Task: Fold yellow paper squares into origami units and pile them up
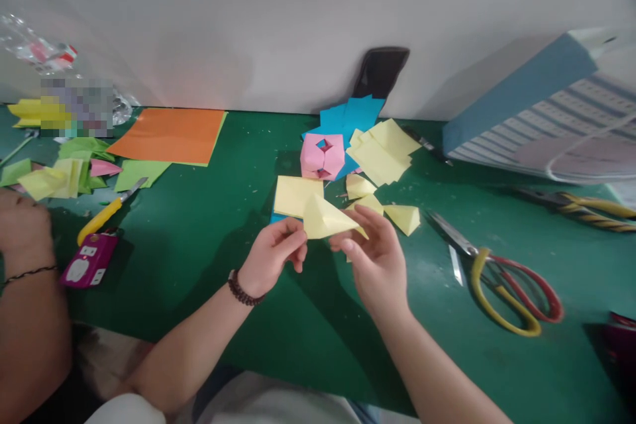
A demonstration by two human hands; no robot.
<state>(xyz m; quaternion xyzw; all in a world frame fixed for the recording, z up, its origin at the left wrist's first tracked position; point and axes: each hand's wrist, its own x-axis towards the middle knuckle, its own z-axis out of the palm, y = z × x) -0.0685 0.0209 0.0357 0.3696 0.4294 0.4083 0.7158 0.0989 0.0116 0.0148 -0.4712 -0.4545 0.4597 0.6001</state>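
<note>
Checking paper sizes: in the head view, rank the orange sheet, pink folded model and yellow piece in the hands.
Orange sheet largest. Yellow paper and pink folded model look alike; yellow is nearer camera, so unranked.

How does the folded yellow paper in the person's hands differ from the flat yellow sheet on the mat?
The folded yellow paper is creased into a pointed, triangular shape, while the flat yellow sheet lies unfolded with squared corners. The folded paper is held up between the left hand and right hand; the sheet rests on the green mat. Both are pale yellow paper.
</note>
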